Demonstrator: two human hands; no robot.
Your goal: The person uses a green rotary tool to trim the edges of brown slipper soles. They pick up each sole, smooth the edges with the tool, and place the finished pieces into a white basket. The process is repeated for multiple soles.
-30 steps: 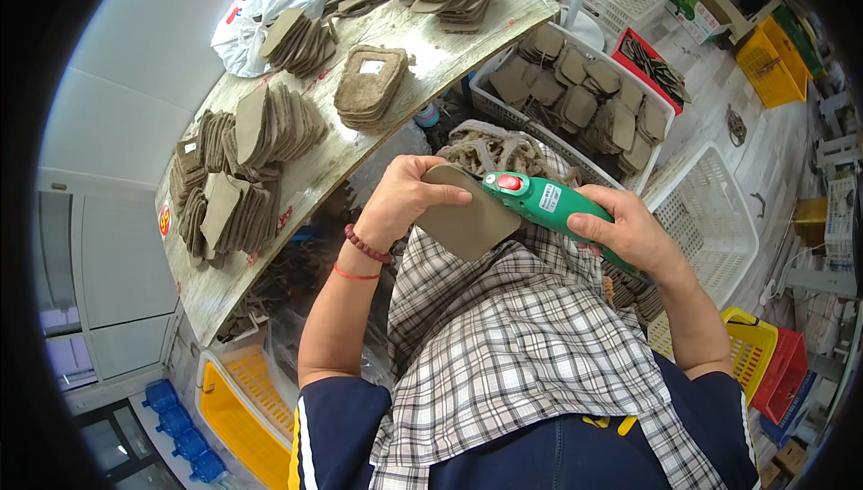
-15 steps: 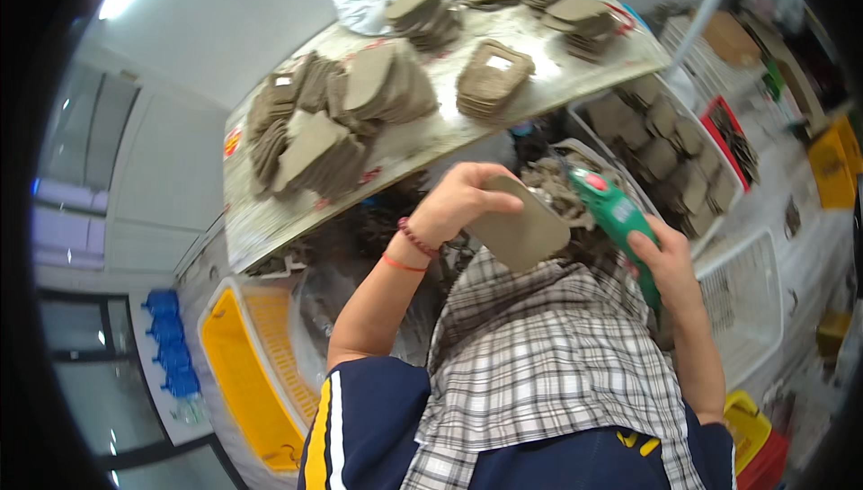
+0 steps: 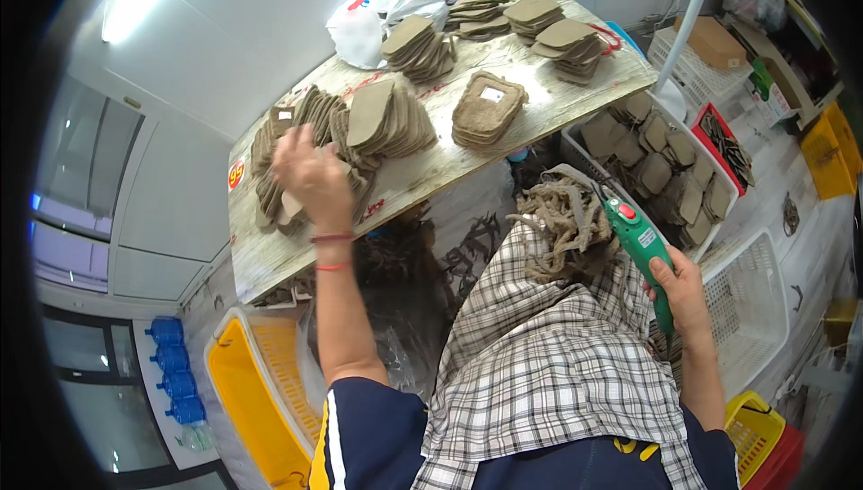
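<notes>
My right hand (image 3: 680,290) grips a green handheld power tool (image 3: 643,243) with a red button and a thin dark tip, held over my lap. That tip is beside a tangle of grey-brown fabric scraps (image 3: 575,225) lying on my checked apron (image 3: 548,355). My left hand (image 3: 313,180), smeared by motion, is over the stacks of brown felt-like pads at the table's left. A pale pad edge (image 3: 289,209) shows under it; whether the fingers hold it I cannot make out. Right of that hand leans a row of rounded pads (image 3: 382,117).
More pad stacks and a white plastic bag (image 3: 382,18) occupy the table (image 3: 431,166). A white crate of pads (image 3: 710,238) stands at the right, near a red tray (image 3: 719,144) and a white basket (image 3: 746,301). A yellow basket (image 3: 256,400) stands at the left; a fan (image 3: 697,22) behind.
My left hand has moved left from above my lap, where it held a pad, to the stacks on the table. The right hand with the power tool moved slightly down and right.
</notes>
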